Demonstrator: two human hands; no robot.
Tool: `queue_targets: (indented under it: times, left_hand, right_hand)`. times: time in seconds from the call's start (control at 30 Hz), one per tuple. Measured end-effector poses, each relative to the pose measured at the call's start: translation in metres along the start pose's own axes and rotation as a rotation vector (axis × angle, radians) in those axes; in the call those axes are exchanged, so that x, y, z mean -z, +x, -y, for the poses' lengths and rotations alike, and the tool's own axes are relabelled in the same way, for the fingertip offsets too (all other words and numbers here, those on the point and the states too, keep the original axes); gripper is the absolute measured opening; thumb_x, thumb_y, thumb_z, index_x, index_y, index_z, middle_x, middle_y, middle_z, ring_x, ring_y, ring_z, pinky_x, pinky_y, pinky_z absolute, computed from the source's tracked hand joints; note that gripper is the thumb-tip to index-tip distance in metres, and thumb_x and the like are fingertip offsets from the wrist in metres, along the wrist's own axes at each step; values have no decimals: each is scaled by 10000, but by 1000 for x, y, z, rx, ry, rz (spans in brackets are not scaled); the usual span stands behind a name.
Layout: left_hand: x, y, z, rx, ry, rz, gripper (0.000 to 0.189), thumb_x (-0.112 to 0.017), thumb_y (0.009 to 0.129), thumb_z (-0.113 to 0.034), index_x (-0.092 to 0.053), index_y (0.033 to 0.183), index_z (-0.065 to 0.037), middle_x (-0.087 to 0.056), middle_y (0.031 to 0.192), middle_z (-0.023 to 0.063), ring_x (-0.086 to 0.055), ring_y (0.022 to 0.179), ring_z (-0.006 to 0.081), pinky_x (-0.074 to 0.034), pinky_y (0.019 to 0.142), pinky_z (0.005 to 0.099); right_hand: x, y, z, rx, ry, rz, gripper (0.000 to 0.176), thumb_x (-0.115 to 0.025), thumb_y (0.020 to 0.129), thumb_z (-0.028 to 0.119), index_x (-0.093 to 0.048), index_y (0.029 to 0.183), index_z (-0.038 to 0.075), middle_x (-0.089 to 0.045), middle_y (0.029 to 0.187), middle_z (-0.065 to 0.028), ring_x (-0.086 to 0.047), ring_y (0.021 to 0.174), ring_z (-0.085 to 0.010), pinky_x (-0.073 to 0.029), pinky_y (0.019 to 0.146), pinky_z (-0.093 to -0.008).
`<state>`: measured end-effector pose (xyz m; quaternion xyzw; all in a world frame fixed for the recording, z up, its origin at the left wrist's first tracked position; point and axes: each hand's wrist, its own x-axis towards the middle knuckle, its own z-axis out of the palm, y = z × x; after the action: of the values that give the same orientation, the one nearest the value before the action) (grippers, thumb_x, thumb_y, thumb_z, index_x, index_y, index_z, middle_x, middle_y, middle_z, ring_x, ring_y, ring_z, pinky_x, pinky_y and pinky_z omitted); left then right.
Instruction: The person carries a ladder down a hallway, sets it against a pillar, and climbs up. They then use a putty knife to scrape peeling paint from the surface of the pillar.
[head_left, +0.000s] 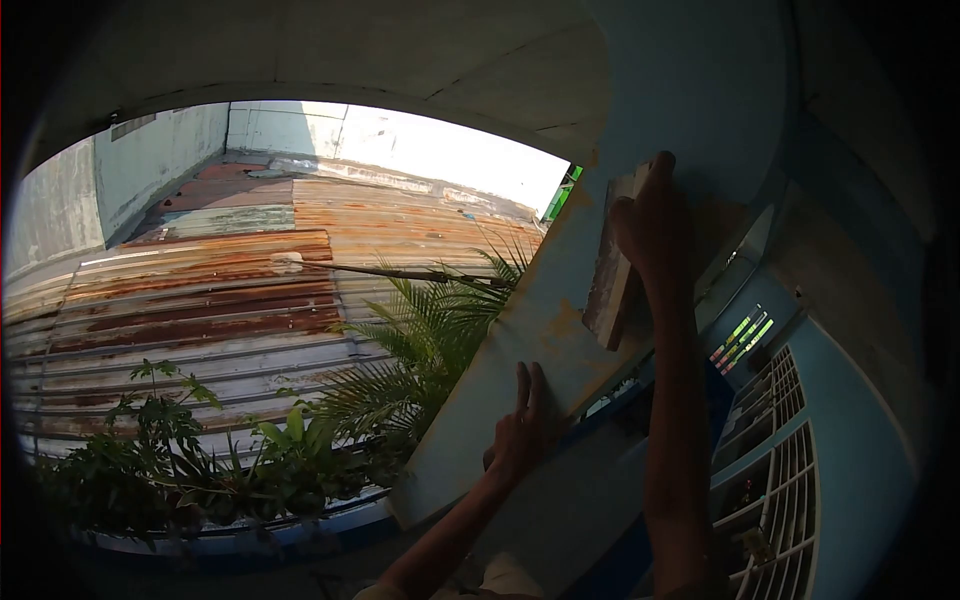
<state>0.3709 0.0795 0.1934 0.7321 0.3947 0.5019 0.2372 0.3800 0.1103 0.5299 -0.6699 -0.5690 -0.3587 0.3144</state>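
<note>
My right hand (652, 225) is closed round a long, flat board-like tool (617, 270), its face toward the pale blue pillar (560, 330). Brownish-yellow patches mark the pillar's surface around the tool. Lower down, my left hand (520, 425) rests against the same pillar with two fingers stretched upward. Part of that hand is in shadow, and a small dark shape shows beside its palm, too dim to make out.
Beyond the pillar lies a rusty corrugated roof (220, 290) with a pole (400, 272) across it. Palm fronds (410, 350) and potted plants (290, 460) stand left of the pillar. White window bars (790, 480) are at the lower right, below a dark ceiling (430, 50).
</note>
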Motion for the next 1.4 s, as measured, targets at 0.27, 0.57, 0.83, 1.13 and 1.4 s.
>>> queue_targets:
  times: [0.27, 0.57, 0.83, 1.13, 1.4]
  left_hand:
    - [-6, 3, 5, -2, -30, -12, 1139, -823, 798, -493, -190, 1580, 40, -268, 1616, 339, -712, 939, 500, -611, 596, 502]
    - [4, 3, -1, 37, -49, 37, 1076, -787, 848, -390, -126, 1625, -46, -202, 1651, 322, -717, 875, 503, -604, 641, 524]
    - [8, 3, -5, 81, -37, 113, 1121, -821, 810, -436, -157, 1614, -26, -224, 1649, 311, -708, 934, 513, -611, 680, 537]
    - [104, 10, 30, 171, -408, 89, 574, -799, 901, -318, -626, 1388, -69, -561, 1501, 151, -725, 1101, 277, -585, 915, 411]
    - [139, 21, -43, -270, 106, -33, 718, -817, 809, -183, -549, 1473, -128, -527, 1541, 82, -756, 872, 245, -615, 688, 350]
  right_hand:
    - [7, -3, -10, 48, -27, -15, 440, -653, 802, 43, -418, 1169, -15, -698, 932, -301, -712, 841, -488, -593, 764, -538]
    - [-4, -5, 1, 10, -36, 39, 505, -682, 804, 84, -407, 1218, -1, -708, 963, -283, -714, 839, -475, -599, 753, -530]
    - [-28, -6, 0, 74, 49, 6, 463, -671, 816, 64, -413, 1198, 17, -687, 851, -273, -716, 765, -449, -595, 669, -523]
    - [-52, -139, -25, -2, 536, -217, 386, -666, 870, 65, -499, 1213, 4, -679, 982, -280, -715, 915, -443, -569, 745, -517]
    - [-59, -187, 3, -499, 913, -341, 345, -807, 871, 180, -578, 1041, -16, -672, 859, -161, -678, 742, -221, -554, 643, -377]
